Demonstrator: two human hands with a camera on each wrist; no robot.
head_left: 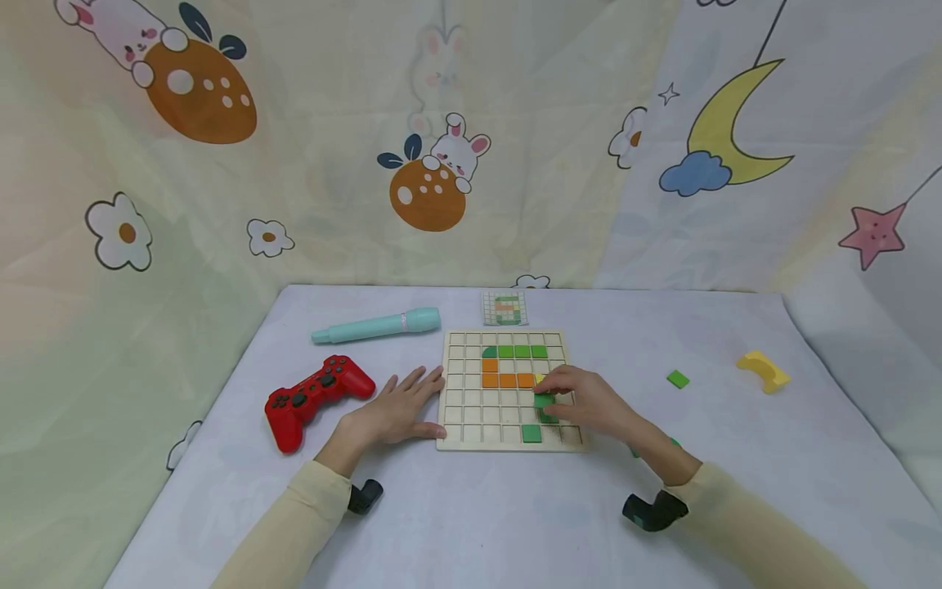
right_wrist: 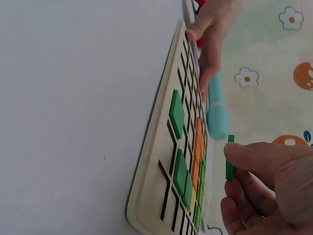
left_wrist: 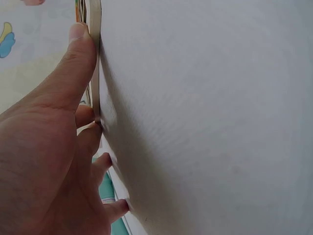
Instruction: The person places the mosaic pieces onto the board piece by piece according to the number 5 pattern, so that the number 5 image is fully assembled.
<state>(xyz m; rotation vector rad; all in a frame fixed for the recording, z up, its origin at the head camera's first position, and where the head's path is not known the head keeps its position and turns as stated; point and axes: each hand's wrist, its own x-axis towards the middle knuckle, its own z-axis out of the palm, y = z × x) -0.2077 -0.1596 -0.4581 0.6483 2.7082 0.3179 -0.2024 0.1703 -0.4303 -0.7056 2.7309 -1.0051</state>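
Observation:
A pale wooden grid board [head_left: 471, 415] lies on the white table with orange tiles [head_left: 508, 380], light green tiles [head_left: 522, 352], a yellow tile and darker green tiles [head_left: 531, 433] on it. My right hand [head_left: 592, 402] is over the board's right side. In the right wrist view, its thumb and fingers pinch a green tile [right_wrist: 229, 157], held apart from the board. My left hand [head_left: 397, 409] rests at the board's left edge, fingers spread. Its thumb [left_wrist: 78, 58] touches the board's edge in the left wrist view.
Behind the board lies a small pattern card [head_left: 504, 309]. A teal flashlight-like tube [head_left: 375, 327] and a red game controller [head_left: 316, 399] are at left. Right of the board lie a loose green tile [head_left: 678, 379] and a yellow arch block [head_left: 764, 372]. More green bits show beside the right forearm.

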